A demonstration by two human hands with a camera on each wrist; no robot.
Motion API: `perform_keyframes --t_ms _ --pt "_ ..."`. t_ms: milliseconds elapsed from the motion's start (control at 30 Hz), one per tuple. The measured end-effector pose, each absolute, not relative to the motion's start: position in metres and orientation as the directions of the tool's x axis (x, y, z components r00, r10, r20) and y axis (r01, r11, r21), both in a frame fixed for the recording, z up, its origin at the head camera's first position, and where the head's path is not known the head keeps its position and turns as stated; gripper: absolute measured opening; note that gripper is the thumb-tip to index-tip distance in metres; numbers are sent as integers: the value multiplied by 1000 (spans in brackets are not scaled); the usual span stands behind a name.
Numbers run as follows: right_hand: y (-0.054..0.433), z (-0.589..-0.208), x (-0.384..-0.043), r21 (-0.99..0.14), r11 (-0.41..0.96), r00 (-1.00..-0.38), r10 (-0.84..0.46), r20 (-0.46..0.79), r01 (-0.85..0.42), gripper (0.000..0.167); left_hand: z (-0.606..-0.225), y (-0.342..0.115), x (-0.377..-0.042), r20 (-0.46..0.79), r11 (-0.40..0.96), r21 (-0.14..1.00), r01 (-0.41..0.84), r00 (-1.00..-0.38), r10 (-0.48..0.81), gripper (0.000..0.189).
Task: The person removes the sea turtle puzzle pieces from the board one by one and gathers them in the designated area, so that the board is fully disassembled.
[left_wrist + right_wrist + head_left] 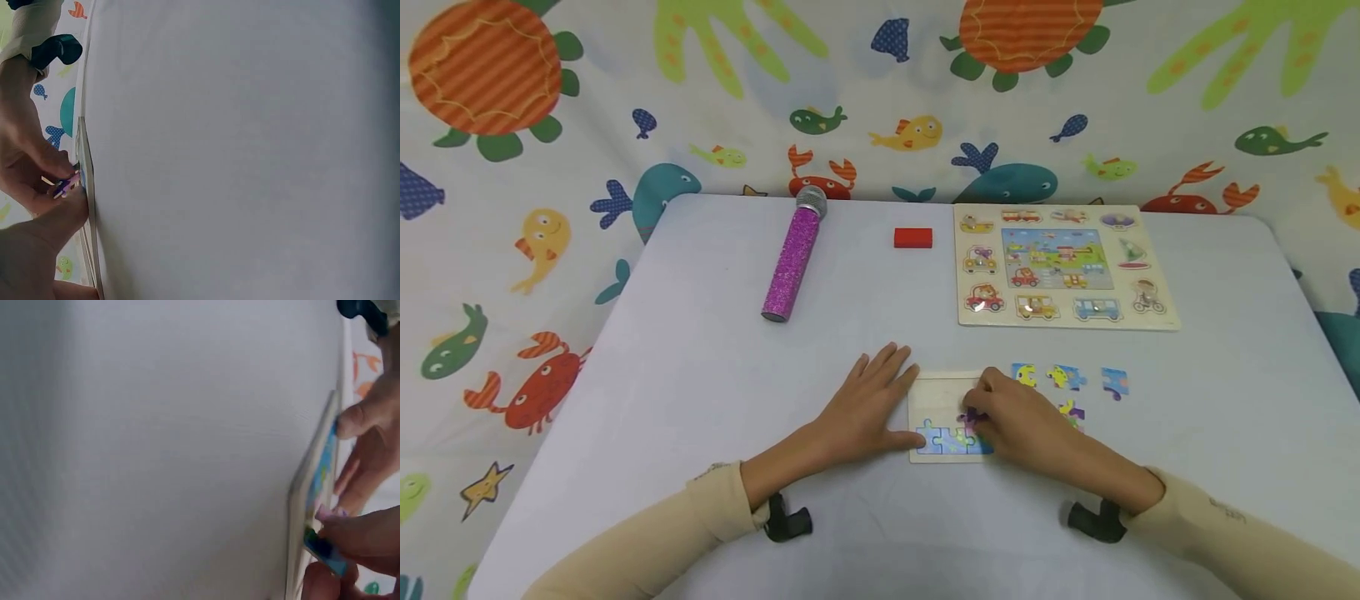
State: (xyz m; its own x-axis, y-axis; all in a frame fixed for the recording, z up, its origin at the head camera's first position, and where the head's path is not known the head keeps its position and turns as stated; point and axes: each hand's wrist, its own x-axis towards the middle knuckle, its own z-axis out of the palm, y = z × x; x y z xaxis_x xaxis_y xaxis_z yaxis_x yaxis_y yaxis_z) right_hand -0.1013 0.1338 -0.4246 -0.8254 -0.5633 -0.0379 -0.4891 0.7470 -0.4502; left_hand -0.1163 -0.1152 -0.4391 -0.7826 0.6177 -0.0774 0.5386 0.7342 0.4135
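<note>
A small wooden puzzle tray (936,396) lies on the table with jigsaw pieces (951,442) in a row along its bottom. My left hand (867,412) rests at the tray's left side, fingers spread and thumb on the leftmost piece of that row. Over the tray's right part, my right hand (1022,421) pinches a purple jigsaw piece (65,185) between thumb and fingers, close above the row. The fingers partly hide this piece. Several loose pieces lie right of the tray, among them a yellow-and-blue piece (1064,377) and a blue piece (1115,382).
A wooden knob puzzle board (1067,318) with vehicle pieces lies at the back right. Left of it sit a red block (913,238) and a glittery pink microphone (792,262). Behind the table hangs a cloth (850,75) printed with sea animals.
</note>
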Motion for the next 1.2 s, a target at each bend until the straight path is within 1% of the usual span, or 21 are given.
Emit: perform_keyframes --t_ms 167,267,333,400,500,567,700,800,900,1000,1200 --pt "145 -420 -105 -584 675 -833 -553 6 -452 16 -439 -115 -115 -84 742 412 529 -789 608 95" --pt "161 -412 -110 -657 655 -855 -518 -32 -372 14 -440 -115 -113 -86 750 410 519 -796 599 96" --pt "180 -406 -114 -678 662 -874 -482 -58 -320 13 -440 -115 -113 -81 750 411 518 -798 597 96" --pt "205 -399 -117 -660 701 -896 -433 -93 -271 13 -439 -115 -113 -80 751 409 519 -799 596 96" --pt "243 -394 -120 -598 764 -913 -389 -123 -245 14 -438 -116 -113 -75 754 403 519 -802 592 96" --pt "265 -396 -120 -563 795 -912 -377 -163 -228 14 -438 -116 -113 -75 759 395 517 -806 588 96" --pt "291 -405 -117 -572 794 -875 -410 -256 -205 15 -437 -116 -112 -77 762 395 513 -808 584 96" --pt "297 -412 -112 -590 777 -851 -448 -273 -220 16 -437 -115 -112 -76 758 399 515 -806 588 95" --pt "295 -417 -108 -552 797 -862 -441 -251 -247 17 -437 -113 -113 -79 759 395 518 -804 589 95" --pt "289 -420 -104 -468 844 -889 -400 -224 -262 17 -438 -112 -114 -84 759 394 519 -802 592 95" --pt "274 -420 -91 -255 923 -930 -334 -152 -289 22 -437 -110 -115 -87 756 394 522 -798 596 96"
